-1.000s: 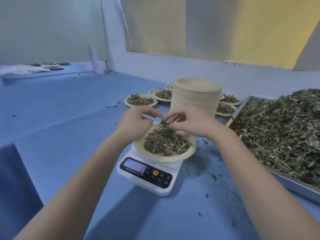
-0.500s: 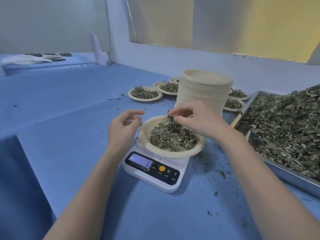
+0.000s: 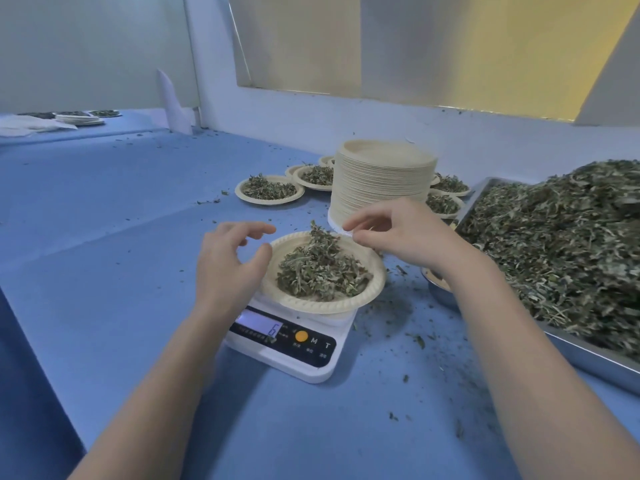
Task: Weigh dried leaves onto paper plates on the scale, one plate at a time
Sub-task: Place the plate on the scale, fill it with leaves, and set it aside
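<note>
L hand (image 3: 230,261) hovers w/ fingers spread and loosely curled, holding nothing, thumb just beside the near-left rim of the paper plate (image 3: 375,284). R hand (image 3: 403,233) is over the plate's far-right edge, thumb and forefinger drawn tog.; whether a leaf scrap sits between them is too small to tell. The plate sits on the digital scale (image 3: 287,341) between the two hands, w/ a heap of dried leaves (image 3: 320,266) on it. Display shows a 6.

Risks, as I judge them:
- L thumb is close enough to nudge the rim, which would falsify the reading or skid the light plate off the platform.
- The heap peaks toward the far side, under the R fingertips; a brush there could tip flakes over the rim and change the wt.
- R forearm passes over a small metal bowl (image 3: 440,292) and near the steel tray (image 3: 588,355) of bulk leaves; a wide swing back could drag litter along.

Surface: blue tabletop (image 3: 104,271), matte, strewn w/ leaf crumbs, mostly to the R of the scale. Beyond the R hand stands a tall stack of empty plates (image 3: 382,183), w/ filled plates (image 3: 269,190) either side of it. Pale wall behind, yellowish panel above.
</note>
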`<state>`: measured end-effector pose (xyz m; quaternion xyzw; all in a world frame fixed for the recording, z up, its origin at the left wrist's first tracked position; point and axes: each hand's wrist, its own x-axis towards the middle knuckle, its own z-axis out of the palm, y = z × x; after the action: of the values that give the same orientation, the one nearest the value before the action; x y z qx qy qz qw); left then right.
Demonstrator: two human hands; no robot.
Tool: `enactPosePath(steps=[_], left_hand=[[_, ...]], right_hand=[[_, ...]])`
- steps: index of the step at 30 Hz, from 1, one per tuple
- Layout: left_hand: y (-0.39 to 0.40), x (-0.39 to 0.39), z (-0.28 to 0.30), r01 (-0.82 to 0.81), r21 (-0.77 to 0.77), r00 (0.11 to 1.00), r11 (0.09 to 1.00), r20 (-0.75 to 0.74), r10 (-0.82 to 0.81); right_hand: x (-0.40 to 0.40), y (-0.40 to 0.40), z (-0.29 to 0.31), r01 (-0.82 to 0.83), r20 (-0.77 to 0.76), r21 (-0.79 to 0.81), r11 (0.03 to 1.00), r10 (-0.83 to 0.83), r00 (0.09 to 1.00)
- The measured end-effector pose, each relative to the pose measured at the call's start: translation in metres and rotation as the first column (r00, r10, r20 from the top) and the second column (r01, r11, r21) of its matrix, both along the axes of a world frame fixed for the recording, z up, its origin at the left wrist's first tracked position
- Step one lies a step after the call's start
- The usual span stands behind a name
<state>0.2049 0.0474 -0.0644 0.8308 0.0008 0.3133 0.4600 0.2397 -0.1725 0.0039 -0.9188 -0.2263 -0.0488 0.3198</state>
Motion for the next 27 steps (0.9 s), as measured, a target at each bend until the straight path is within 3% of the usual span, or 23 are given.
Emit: enactPosePath(steps=[3, 5, 11, 14, 17, 21, 23, 25, 27], left_hand=[[-0.028, 0.001, 0.021, 0.054, 0.251, 0.99, 0.966, 0.112, -0.085], [-0.057, 0.003, 0.034, 0.147, 0.367, 0.979, 0.919, 0.079, -0.188], [-0.146, 0.018, 0.051, 0.356, 0.241, 0.934, 0.903, -0.101, -0.342], [-0.19, 0.024, 0.047, 0.465, 0.245, 0.884, 0.851, -0.171, -0.434], [-0.227, 0.031, 0.038, 0.551, 0.339, 0.824, 0.763, -0.363, -0.434], [-0.258, 0.038, 0.033, 0.646, 0.482, 0.732, 0.592, -0.611, -0.301], [-0.268, 0.038, 0.033, 0.701, 0.475, 0.673, 0.533, -0.688, -0.272], [-0.274, 0.036, 0.033, 0.736, 0.451, 0.637, 0.505, -0.713, -0.292], [-0.275, 0.035, 0.032, 0.741, 0.44, 0.636, 0.508, -0.702, -0.32]], right_hand=[[-0.005, -0.005, 0.007, -0.01, -0.047, 0.017, 1.0, 0.011, 0.999], [-0.009, -0.008, 0.011, -0.015, -0.048, 0.033, 0.999, 0.017, 0.999], [-0.017, -0.067, 0.021, 0.15, 0.019, -0.141, 0.979, -0.149, 0.989], [-0.025, -0.116, 0.018, 0.249, -0.015, -0.187, 0.95, -0.256, 0.967], [-0.03, -0.153, 0.007, 0.302, -0.093, -0.377, 0.876, -0.36, 0.928], [-0.029, -0.18, -0.005, 0.305, -0.267, -0.56, 0.77, -0.516, 0.814], [-0.026, -0.181, -0.013, 0.302, -0.245, -0.633, 0.713, -0.554, 0.795], [-0.023, -0.176, -0.022, 0.292, -0.21, -0.627, 0.722, -0.518, 0.83], [-0.019, -0.173, -0.027, 0.28, -0.234, -0.515, 0.81, -0.447, 0.863]])
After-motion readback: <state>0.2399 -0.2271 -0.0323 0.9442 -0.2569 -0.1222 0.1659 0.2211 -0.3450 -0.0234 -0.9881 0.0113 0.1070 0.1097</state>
